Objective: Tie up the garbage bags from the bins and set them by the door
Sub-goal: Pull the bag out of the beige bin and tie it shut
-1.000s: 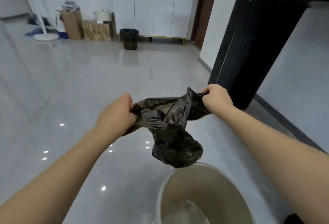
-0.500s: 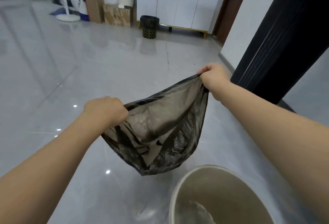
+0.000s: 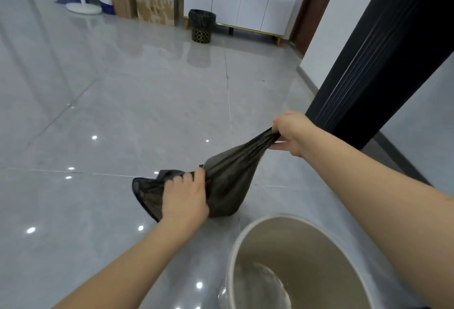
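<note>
1 head view; faces forward-down; hands close; floor (image 3: 122, 112) beyond

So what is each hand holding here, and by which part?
Both hold the black garbage bag. The right hand pinches a gathered, stretched corner of its top edge; the left hand grips the bunched opposite side.

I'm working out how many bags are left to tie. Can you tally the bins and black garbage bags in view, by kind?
Bins: 2, the beige bin near the person and the black bin by the white cabinet.
Black garbage bags: 2, the black bag held by the left hand and the right hand, and the liner in the black bin.
Total: 4
</note>
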Demonstrator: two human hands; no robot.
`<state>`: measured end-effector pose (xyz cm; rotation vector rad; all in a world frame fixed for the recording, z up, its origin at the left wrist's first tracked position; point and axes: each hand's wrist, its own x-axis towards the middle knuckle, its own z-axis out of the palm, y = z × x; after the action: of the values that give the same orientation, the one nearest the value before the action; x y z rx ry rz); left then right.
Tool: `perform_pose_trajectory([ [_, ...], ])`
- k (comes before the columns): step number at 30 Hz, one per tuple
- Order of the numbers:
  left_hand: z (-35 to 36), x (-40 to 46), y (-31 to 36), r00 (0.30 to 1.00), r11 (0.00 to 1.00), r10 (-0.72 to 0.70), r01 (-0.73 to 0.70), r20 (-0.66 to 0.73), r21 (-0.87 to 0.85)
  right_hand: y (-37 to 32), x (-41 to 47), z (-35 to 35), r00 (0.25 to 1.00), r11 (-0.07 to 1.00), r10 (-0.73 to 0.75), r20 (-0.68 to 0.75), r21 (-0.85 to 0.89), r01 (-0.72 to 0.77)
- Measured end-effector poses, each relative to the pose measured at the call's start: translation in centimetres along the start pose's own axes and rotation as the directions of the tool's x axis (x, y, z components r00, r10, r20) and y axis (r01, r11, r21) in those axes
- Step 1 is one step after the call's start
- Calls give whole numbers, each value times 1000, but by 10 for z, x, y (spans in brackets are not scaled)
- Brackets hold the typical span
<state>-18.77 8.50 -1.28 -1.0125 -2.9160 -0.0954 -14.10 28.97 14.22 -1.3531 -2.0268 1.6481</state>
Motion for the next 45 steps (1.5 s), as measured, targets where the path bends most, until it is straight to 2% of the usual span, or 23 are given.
perform_pose_trajectory([
  [2,-5,6,-18,999,1000,-11,11,-39,9,4,-5,-16,984,994,96,151,-64,-87],
  [4,-14,13,-29,999,999,18,-21,-50,-44,3,-15,-36,909,978,176,378,-175,-117],
  [6,-21,21,-33,995,986,76,-84,-65,-146,0,-20,-53,868,971,156,472,-236,-46],
  [8,-28,24,-34,991,965,114,-125,-64,-229,-3,-27,-51,883,896,92,461,-425,128],
  [9,-31,25,-34,988,957,135,-148,-70,-248,-4,-33,-41,895,774,61,441,-587,237],
  [11,-35,24,-35,981,941,178,-194,-83,-276,9,-44,-9,898,307,-30,439,-851,426],
  [12,-37,23,-35,976,932,198,-216,-91,-292,22,-48,11,880,68,-73,470,-878,474],
  [13,-38,20,-34,971,922,217,-238,-103,-304,36,-51,31,861,-93,-92,500,-865,492],
  [14,-39,17,-33,964,918,235,-261,-122,-298,49,-52,48,847,-194,-97,522,-845,498],
  [16,-36,9,-34,950,936,270,-297,-155,-188,65,-47,70,824,-304,-156,544,-821,484],
  [18,-30,1,-38,959,965,263,-263,-102,18,69,-35,75,794,-336,-255,553,-820,463],
  [21,-27,-2,-52,991,958,115,-129,68,254,62,-20,67,769,-331,-343,539,-836,438],
  [23,-34,5,-57,986,927,51,-107,161,359,59,-12,61,754,-357,-375,539,-835,420],
  [25,-44,16,-57,978,911,0,-86,208,404,56,-7,61,756,-386,-391,524,-840,383],
  [27,-56,25,-58,960,947,-72,-20,272,321,47,-3,61,803,-336,-395,446,-884,325],
  [29,-62,28,-65,948,984,-63,6,311,181,36,-1,59,894,-266,-297,336,-928,261],
  [31,-61,21,-69,936,998,-6,-18,351,63,35,-2,57,955,-232,-109,276,-941,245],
  [35,-30,-13,-65,876,996,52,-14,479,-83,55,-14,65,953,-269,128,273,-916,298],
  [38,-14,-30,-67,777,982,-1,121,629,-147,68,-20,70,937,-265,177,300,-903,339],
  [40,-12,-36,-71,671,991,-57,125,739,-37,75,-18,73,928,-216,164,335,-905,365],
  [41,-12,-38,-72,644,995,-102,60,758,83,77,-18,75,925,-176,167,340,-913,368],
  [43,-9,-34,-74,691,939,-153,-122,707,322,78,-19,78,921,-115,208,329,-927,357],
  [45,-2,-37,-87,680,875,-204,-195,705,442,79,-23,99,878,-57,343,333,-926,374],
])
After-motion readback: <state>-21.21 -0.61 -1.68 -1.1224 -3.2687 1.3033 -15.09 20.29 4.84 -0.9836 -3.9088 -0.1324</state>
